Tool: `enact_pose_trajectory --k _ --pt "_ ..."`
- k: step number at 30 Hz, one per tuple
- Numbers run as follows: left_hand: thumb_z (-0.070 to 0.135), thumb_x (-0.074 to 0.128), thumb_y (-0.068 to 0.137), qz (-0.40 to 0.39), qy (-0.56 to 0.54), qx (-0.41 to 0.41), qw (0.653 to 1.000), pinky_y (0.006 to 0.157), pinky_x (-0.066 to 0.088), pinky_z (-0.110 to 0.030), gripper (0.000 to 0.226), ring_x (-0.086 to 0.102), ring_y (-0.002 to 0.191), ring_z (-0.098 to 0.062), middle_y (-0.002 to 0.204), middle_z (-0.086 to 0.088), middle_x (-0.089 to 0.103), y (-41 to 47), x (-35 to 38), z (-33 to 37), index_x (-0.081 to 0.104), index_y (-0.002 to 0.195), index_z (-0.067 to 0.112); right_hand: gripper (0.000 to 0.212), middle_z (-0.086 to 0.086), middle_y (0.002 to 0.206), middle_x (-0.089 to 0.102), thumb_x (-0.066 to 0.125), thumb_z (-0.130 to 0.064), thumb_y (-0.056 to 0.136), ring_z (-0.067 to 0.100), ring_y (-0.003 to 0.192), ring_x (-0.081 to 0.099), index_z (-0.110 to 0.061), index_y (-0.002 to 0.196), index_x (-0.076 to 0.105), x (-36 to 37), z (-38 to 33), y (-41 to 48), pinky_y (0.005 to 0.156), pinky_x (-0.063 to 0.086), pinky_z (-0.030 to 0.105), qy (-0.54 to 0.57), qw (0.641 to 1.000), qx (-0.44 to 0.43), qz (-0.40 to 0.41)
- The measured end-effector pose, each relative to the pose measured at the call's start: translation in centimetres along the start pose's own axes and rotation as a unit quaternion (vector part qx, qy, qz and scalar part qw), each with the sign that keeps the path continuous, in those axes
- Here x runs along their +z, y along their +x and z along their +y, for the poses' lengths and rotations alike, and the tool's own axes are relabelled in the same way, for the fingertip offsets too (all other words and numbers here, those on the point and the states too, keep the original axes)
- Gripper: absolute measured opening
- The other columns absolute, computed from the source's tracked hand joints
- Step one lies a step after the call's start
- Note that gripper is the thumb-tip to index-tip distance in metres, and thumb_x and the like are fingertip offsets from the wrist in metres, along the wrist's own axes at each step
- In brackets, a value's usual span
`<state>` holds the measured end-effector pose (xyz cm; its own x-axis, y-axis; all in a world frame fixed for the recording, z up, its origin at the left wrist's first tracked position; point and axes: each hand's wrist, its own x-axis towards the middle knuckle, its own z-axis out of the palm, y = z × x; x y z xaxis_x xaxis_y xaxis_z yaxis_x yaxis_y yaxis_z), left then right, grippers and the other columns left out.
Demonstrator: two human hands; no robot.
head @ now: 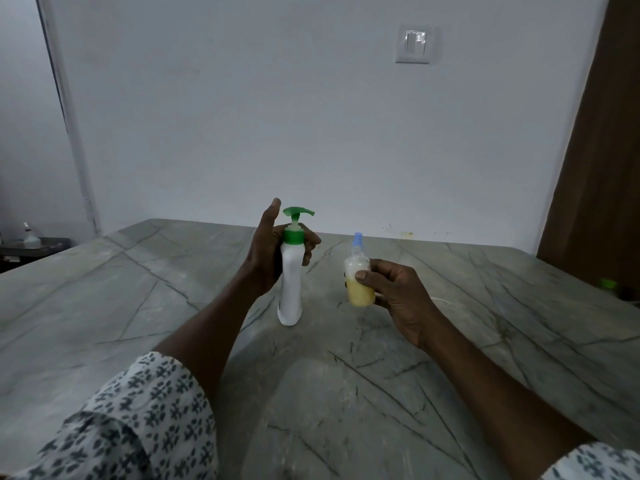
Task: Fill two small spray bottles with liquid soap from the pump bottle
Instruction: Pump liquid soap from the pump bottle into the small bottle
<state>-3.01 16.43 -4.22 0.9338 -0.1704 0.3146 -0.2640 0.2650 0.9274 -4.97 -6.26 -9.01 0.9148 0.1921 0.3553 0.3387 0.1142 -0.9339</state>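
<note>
Mid-frame in the head view, the left hand (266,258) wraps round the neck of the tall white plastic pump bottle with a green top (291,289), and just right of it the right hand (398,289) pinches the small clear spray bottle (360,289), half full of yellow soap. The tall bottle may tip on the grey stone table (138,306) if that grip slips. No second small bottle shows plainly; the green blur (607,284) at the far right is unclear.

The pump bottle (290,285) is white with a green pump. The spray bottle (359,275) holds yellow liquid under a blue cap. The sleeve (131,420) is white with dark print.
</note>
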Motion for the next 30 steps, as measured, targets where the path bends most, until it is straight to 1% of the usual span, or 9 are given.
enact_pose_trajectory --k 4,7,9,13,17,24,26,28,30 --pt "0.085 0.039 0.074 -0.056 0.021 -0.012 0.998 0.082 0.044 -0.042 0.094 0.060 0.089 -0.029 0.105 -0.014 0.062 -0.9 -1.5 0.3 0.056 0.134 0.014 0.031 0.017 0.107 0.072 0.068 -0.014 0.085 0.034 0.102 0.067 -0.005 0.115 0.068 -0.2 0.1 0.0 0.087 0.055 0.046 0.003 1.000 0.004 0.004" --pt "0.081 0.071 0.049 -0.083 0.161 -0.040 0.983 0.102 0.043 -0.048 0.115 0.054 0.122 -0.026 0.139 -0.004 0.051 -2.3 -3.0 0.5 0.033 0.147 0.034 0.031 0.018 0.107 0.072 0.067 -0.013 0.086 0.031 0.098 0.068 -0.004 0.115 0.068 -0.2 -0.1 -0.2 0.083 0.056 0.040 0.004 1.000 0.004 0.002" --pt "0.069 0.083 0.042 -0.102 0.240 -0.068 0.963 0.105 0.040 -0.046 0.123 0.048 0.128 -0.020 0.144 0.003 0.044 -3.3 -3.3 0.5 0.025 0.146 0.039 0.030 0.018 0.106 0.072 0.067 -0.013 0.086 0.030 0.097 0.068 -0.005 0.115 0.068 -0.2 0.0 -0.2 0.084 0.056 0.041 0.005 1.000 0.004 0.003" --pt "0.046 0.086 0.048 -0.092 0.312 -0.060 0.944 0.084 0.052 -0.024 0.104 0.056 0.115 -0.017 0.129 0.003 0.055 -4.6 -2.5 -0.2 0.036 0.138 0.031 0.030 0.019 0.106 0.072 0.067 -0.012 0.086 0.028 0.095 0.068 -0.004 0.115 0.068 -0.2 0.1 -0.2 0.083 0.056 0.040 0.001 1.000 0.005 0.002" --pt "0.045 0.084 0.047 -0.078 0.322 -0.032 0.943 0.084 0.054 -0.028 0.080 0.059 0.110 -0.023 0.119 -0.004 0.060 -4.6 -2.4 -0.7 0.048 0.117 0.034 0.030 0.015 0.105 0.073 0.068 -0.010 0.085 0.025 0.093 0.069 -0.005 0.115 0.067 -0.5 0.0 -0.4 0.082 0.056 0.039 -0.006 1.000 0.010 0.010" --pt "0.054 0.090 0.034 -0.070 0.299 -0.063 0.949 0.066 0.053 -0.014 0.091 0.059 0.106 -0.017 0.116 0.006 0.059 -5.1 -3.4 0.0 0.047 0.113 0.039 0.029 0.019 0.107 0.071 0.071 -0.002 0.081 0.025 0.093 0.068 -0.004 0.109 0.067 -1.6 -0.1 -0.6 0.086 0.055 0.044 -0.035 0.999 0.016 0.017" --pt "0.054 0.093 0.034 -0.080 0.300 -0.070 0.948 0.077 0.055 -0.018 0.110 0.055 0.117 -0.018 0.128 0.005 0.054 -5.2 -3.6 -0.2 0.041 0.129 0.037 0.026 0.018 0.106 0.071 0.072 -0.003 0.080 0.028 0.096 0.069 -0.007 0.105 0.068 -1.4 0.1 -0.6 0.088 0.056 0.044 -0.040 0.999 0.024 0.010" --pt "0.055 0.094 0.035 -0.072 0.302 -0.074 0.948 0.104 0.047 -0.040 0.141 0.041 0.135 -0.024 0.149 -0.001 0.039 -5.4 -4.0 0.0 0.018 0.151 0.032 0.024 0.016 0.104 0.072 0.073 -0.003 0.079 0.028 0.097 0.069 -0.013 0.100 0.068 -1.2 0.3 -0.8 0.088 0.056 0.043 -0.048 0.998 0.029 0.003" --pt "0.059 0.090 0.039 0.017 0.286 -0.023 0.958 0.113 0.035 -0.052 0.146 0.031 0.142 -0.028 0.158 -0.008 0.028 -5.6 -4.0 1.2 0.007 0.155 0.033 0.023 0.013 0.103 0.073 0.074 -0.003 0.079 0.025 0.095 0.070 -0.017 0.097 0.069 -1.1 0.4 -0.8 0.089 0.056 0.041 -0.057 0.998 0.030 -0.003"
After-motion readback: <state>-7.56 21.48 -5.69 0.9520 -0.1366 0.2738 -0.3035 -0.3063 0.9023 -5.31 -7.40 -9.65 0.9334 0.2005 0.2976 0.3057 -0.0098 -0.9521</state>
